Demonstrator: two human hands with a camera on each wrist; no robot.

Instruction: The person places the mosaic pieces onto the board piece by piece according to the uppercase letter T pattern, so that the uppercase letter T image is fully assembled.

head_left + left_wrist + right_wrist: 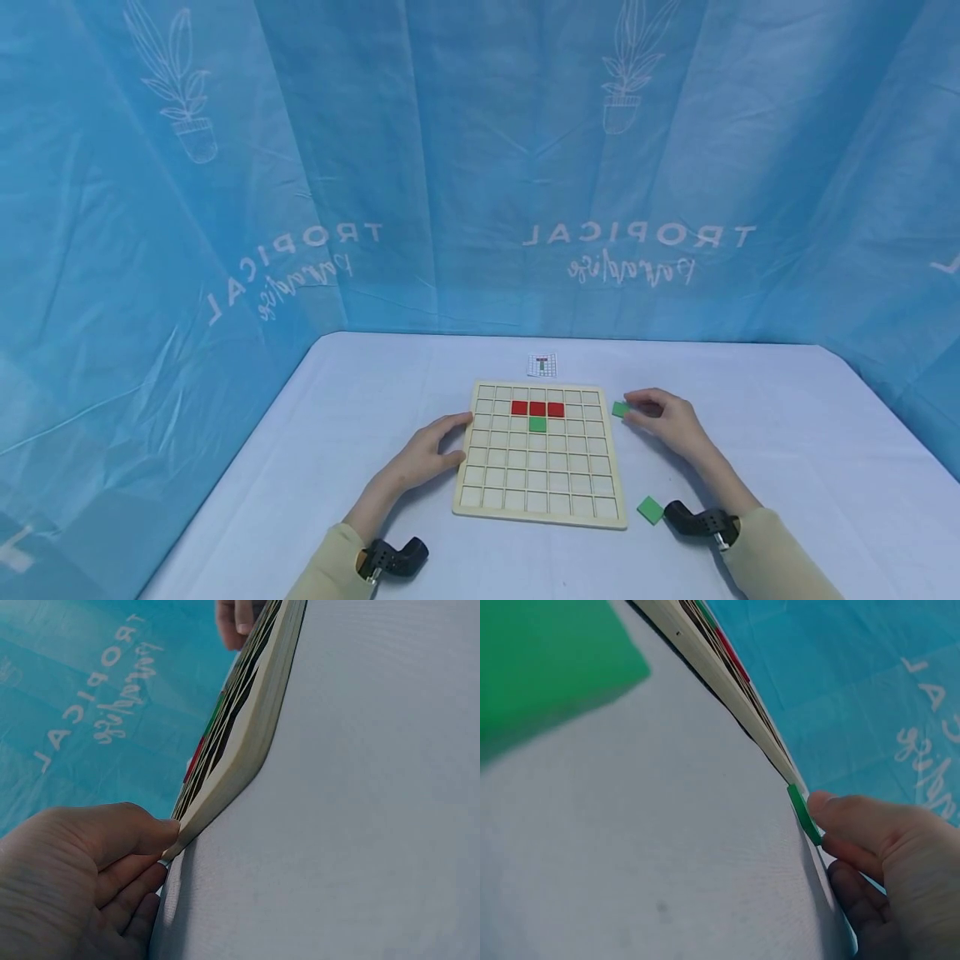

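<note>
A pale wooden grid board [516, 457] lies on the white table. Red tiles [537, 408] form a short row in its upper part, with one green tile [537, 424] below the middle one. At the board's left edge my left hand [423, 457] rests its thumb and fingertips, spread apart. To the right of the board my right hand [666, 419] pinches a loose green tile [620, 409] by its edge; the right wrist view shows the thumb against this tile [805, 816].
Another green tile [650, 510] lies near the board's lower right corner, by the right wrist's black camera [693, 518]. Behind the board is a small card [542, 365] printed with a red and green T on a grid. Blue printed curtains [480, 167] surround the table [375, 375].
</note>
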